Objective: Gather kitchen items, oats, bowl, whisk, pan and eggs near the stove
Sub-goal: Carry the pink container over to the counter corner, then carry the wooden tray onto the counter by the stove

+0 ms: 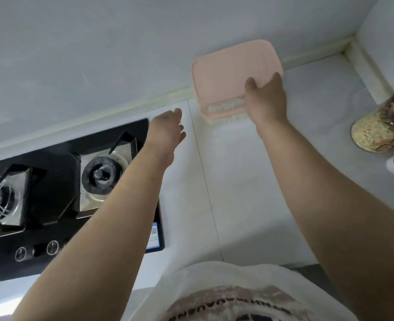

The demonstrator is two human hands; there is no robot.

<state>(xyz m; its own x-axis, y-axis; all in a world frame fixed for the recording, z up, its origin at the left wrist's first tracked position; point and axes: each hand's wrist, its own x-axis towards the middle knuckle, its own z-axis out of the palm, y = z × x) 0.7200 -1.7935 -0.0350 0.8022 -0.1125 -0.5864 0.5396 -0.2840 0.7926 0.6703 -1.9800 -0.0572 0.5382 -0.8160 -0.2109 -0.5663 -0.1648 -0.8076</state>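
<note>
While the right hand (264, 98) grips the pink lidded box (228, 66) at one o'clock, keep it level, setting it beside the stove (52, 181); the left hand (168, 128) hovers open, empty.

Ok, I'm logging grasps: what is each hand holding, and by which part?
The right hand grips the pink-lidded box at its near right corner. The left hand holds nothing.
</note>
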